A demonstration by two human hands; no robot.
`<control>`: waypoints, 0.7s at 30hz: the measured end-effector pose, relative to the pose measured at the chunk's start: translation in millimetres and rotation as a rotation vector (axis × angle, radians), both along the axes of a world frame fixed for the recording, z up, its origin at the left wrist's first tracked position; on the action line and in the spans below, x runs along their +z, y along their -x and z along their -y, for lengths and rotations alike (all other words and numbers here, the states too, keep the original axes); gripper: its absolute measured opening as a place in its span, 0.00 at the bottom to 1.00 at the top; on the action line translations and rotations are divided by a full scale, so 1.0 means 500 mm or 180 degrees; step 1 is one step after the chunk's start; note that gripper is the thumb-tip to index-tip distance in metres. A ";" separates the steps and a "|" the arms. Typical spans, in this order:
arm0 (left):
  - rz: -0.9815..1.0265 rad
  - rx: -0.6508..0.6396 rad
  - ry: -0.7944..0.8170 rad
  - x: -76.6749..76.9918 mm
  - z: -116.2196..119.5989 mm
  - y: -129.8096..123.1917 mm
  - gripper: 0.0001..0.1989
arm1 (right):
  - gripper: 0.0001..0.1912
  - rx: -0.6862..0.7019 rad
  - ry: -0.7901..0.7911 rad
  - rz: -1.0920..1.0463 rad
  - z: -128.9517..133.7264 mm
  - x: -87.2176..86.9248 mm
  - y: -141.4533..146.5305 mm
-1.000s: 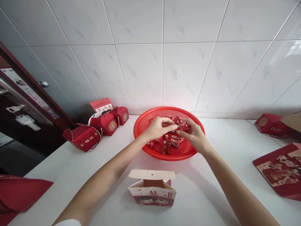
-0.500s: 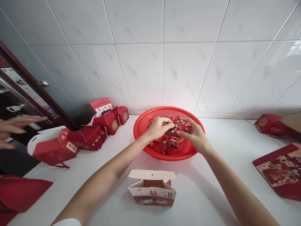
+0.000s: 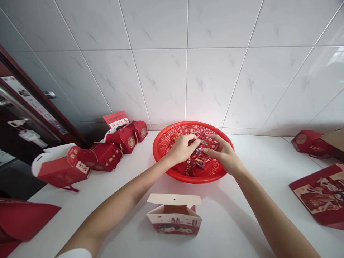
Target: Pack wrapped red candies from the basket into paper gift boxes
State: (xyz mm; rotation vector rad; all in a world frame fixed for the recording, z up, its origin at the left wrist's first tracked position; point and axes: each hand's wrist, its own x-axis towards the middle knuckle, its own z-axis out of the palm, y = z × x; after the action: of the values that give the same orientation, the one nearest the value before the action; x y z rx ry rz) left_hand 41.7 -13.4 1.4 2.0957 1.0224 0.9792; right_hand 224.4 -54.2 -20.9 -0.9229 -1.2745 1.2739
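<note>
Over a red plastic basket, both of my hands work among red wrapped candies. My left hand is closed, thumb pressed towards its fingers at a candy; the fingers hide part of the hold. Facing it, my right hand grips a red-wrapped candy between thumb and fingers. The hands are close together near the basket's middle. In front of the basket stands a small printed paper box, white and red, with its flap raised and its top open.
Along the left of the white table stand several red gift boxes, some with cords. A red box lies at the near left. At right are a printed red box and another red box. A tiled wall stands behind.
The other person's hand at the left edge has gone out of view. My hands have shifted slightly among the candies, and the left fingertips have moved slightly. The open box stays put.
</note>
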 end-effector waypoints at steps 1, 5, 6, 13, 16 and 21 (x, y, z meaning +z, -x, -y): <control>0.0079 -0.0043 0.0079 -0.001 0.000 0.001 0.17 | 0.29 -0.0001 0.0009 -0.0043 -0.002 -0.002 -0.001; 0.0374 -0.0299 0.0637 -0.006 0.002 0.009 0.17 | 0.26 -0.0074 -0.0023 -0.0114 -0.007 -0.004 -0.002; 0.0427 -0.0361 0.0804 -0.007 0.003 0.012 0.17 | 0.25 -0.0079 -0.0032 -0.0119 -0.008 -0.003 -0.002; 0.0422 -0.0437 0.0920 -0.017 0.009 0.040 0.35 | 0.23 -0.0044 -0.0021 -0.0094 -0.005 0.003 0.001; 0.0379 -0.0402 0.0605 -0.023 0.011 0.049 0.35 | 0.23 0.0043 -0.0046 -0.0107 -0.004 0.006 0.002; 0.0416 -0.0426 0.0330 -0.032 0.013 0.062 0.34 | 0.25 0.0050 0.0058 -0.0173 -0.004 0.007 -0.002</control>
State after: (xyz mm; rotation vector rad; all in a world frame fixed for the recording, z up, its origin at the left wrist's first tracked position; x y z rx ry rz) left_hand 10.5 -19.7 -14.8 1.9609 0.8384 0.9619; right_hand 225.3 -52.0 -17.7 -0.8870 -1.2315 1.3163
